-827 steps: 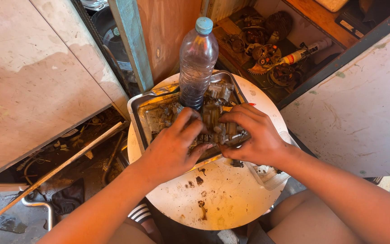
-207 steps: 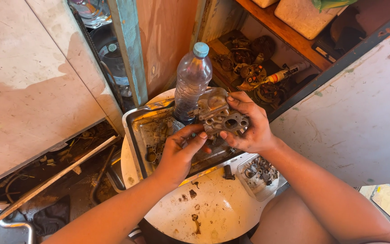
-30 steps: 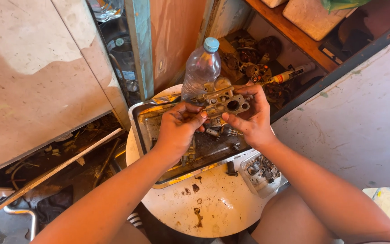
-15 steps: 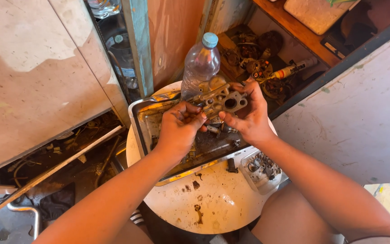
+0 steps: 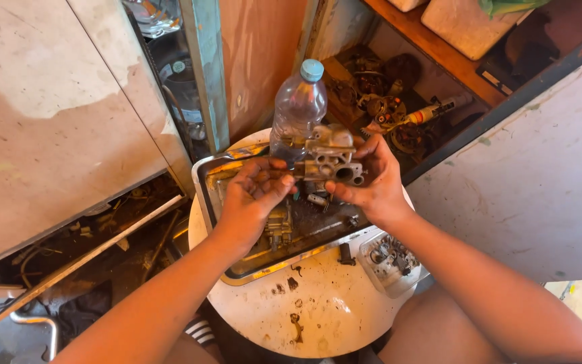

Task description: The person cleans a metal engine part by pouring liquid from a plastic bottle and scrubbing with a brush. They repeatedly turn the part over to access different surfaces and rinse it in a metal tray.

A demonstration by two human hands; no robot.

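Carburettor body (image 5: 331, 158), a grey cast-metal block, is what I have up in both hands, held above the far edge of the metal tray (image 5: 211, 176) and just in front of the plastic bottle (image 5: 298, 108). Its long axis runs roughly left to right across my view, and one round bore on its right end faces up toward the camera. I count one such block in my hands, and one more metal part (image 5: 279, 226) lying in the oily tray below.

My right hand (image 5: 372, 178) is curled around the block's right side, thumb along the near face and fingers wrapped behind, so it has a firm hold. My left hand (image 5: 254, 195) is half open, fingers loosely bent, its fingertips meeting the block's left end; whether they pinch a small piece there I cannot tell.

One bottle with a blue cap stands upright at the tray's far edge. One tray sits on the round white table (image 5: 325, 317), and one small clear container (image 5: 389, 259) of little parts sits near the table's right edge, just beside the tray.
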